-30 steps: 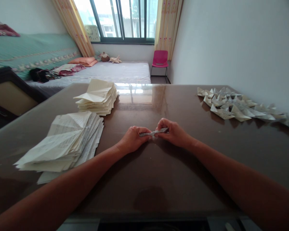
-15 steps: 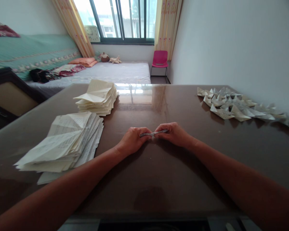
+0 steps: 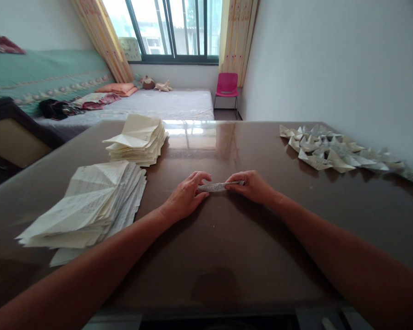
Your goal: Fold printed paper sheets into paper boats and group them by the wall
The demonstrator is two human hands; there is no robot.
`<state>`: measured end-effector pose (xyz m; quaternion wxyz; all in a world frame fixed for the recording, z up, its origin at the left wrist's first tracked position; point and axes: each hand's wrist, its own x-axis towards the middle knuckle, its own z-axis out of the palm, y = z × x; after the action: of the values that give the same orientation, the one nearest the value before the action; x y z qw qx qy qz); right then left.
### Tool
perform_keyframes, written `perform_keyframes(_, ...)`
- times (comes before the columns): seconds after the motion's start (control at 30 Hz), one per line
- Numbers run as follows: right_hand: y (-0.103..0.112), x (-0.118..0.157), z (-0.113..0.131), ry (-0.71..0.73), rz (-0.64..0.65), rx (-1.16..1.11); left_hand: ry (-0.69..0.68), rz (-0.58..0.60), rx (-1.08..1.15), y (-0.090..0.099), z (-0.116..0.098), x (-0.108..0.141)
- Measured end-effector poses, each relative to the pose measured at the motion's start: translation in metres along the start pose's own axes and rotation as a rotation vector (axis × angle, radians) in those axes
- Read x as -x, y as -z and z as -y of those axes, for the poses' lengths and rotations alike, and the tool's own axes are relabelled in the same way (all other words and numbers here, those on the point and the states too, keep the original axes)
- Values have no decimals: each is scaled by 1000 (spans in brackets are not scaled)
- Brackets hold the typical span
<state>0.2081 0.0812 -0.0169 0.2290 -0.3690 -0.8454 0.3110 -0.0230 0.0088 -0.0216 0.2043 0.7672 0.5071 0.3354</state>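
Note:
A narrow folded strip of printed paper [image 3: 217, 187] spans the gap between my hands, just over the brown glossy table [image 3: 216, 256]. The right end of it is pinched between the thumb and fingers of my right hand [image 3: 253, 187]. At the other end, my left hand [image 3: 186, 195] has its thumb and fingers spread apart around the paper's tip. Whether that tip touches the left palm or fingers is hidden.
On the left are a large stack of creased written sheets [image 3: 89, 206] and a smaller cream stack [image 3: 136, 140] behind it. Several folded paper shapes [image 3: 330, 151] cluster at the right. Beyond the table are a bed [image 3: 182, 103] and a pink chair [image 3: 227, 85].
My left fingers have opened from their pinch on the paper. More of the strip shows between my hands, and it looks straighter. My right hand still grips its end.

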Motion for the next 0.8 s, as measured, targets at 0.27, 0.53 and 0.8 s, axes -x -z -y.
perform_keyframes(0.27, 2, 0, 4, 31, -68, -4, -38, 10, -33, 3, 7, -1)
perform_keyframes(0.53, 3, 1, 3, 96, -48, 118, -44, 3, -44, 2, 8, 0)
perform_keyframes(0.8, 6, 9, 15, 270, -22, 348, -128, -5, -136, 2, -2, 2)
